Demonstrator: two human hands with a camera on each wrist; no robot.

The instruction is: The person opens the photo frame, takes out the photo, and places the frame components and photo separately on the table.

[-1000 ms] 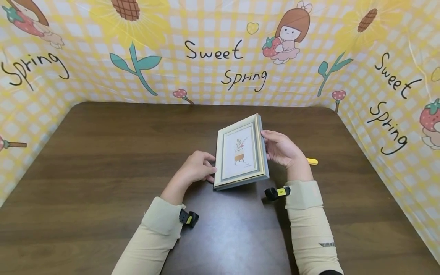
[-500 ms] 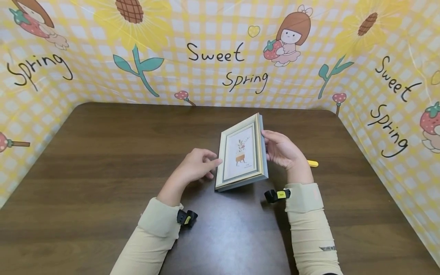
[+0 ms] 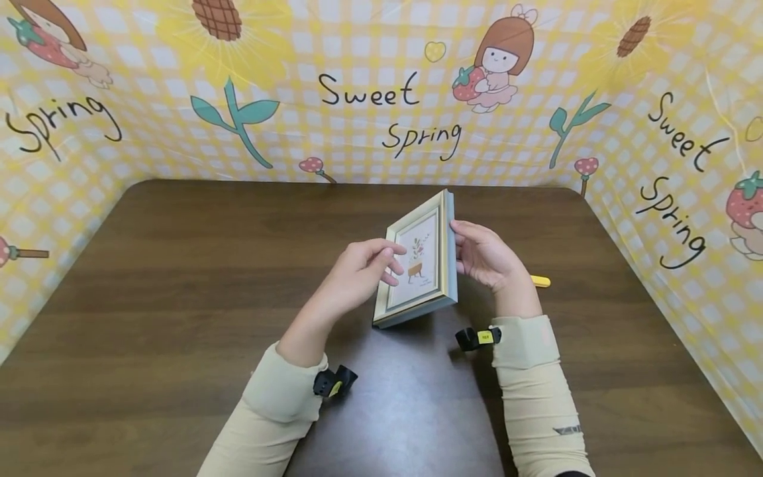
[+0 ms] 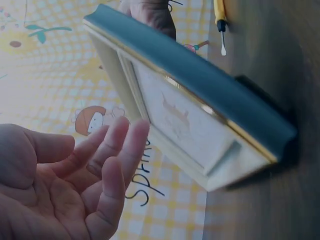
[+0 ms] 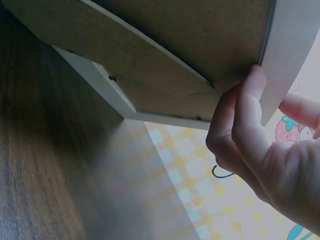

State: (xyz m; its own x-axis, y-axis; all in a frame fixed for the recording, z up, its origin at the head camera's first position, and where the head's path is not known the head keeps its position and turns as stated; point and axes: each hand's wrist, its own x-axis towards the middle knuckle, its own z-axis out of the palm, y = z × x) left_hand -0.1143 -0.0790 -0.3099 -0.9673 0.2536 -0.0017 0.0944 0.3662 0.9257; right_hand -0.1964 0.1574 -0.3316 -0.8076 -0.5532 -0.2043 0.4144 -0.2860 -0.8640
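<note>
A cream picture frame (image 3: pixel 428 268) with blue-grey sides leans back on the table, its print of a potted plant facing left. My right hand (image 3: pixel 490 260) grips its right edge. In the right wrist view those fingers (image 5: pixel 250 97) press the brown backing board (image 5: pixel 165 95), where an easel leg slants across. My left hand (image 3: pixel 356 278) hovers before the frame's left side, overlapping the print in the head view. Seen from the left wrist, this hand (image 4: pixel 85 175) is palm up with loosely bent fingers, holding nothing and apart from the frame.
A yellow-handled tool (image 3: pixel 540 281) lies on the wooden table (image 3: pixel 179 298) beside my right wrist. Its thin metal shaft (image 4: pixel 222 40) shows in the left wrist view. A yellow checked cloth (image 3: pixel 369 40) walls the table at back and sides.
My left hand has let go of the frame's left edge and moved up and right, in front of the print. The frame has turned slightly further left in my right hand.
</note>
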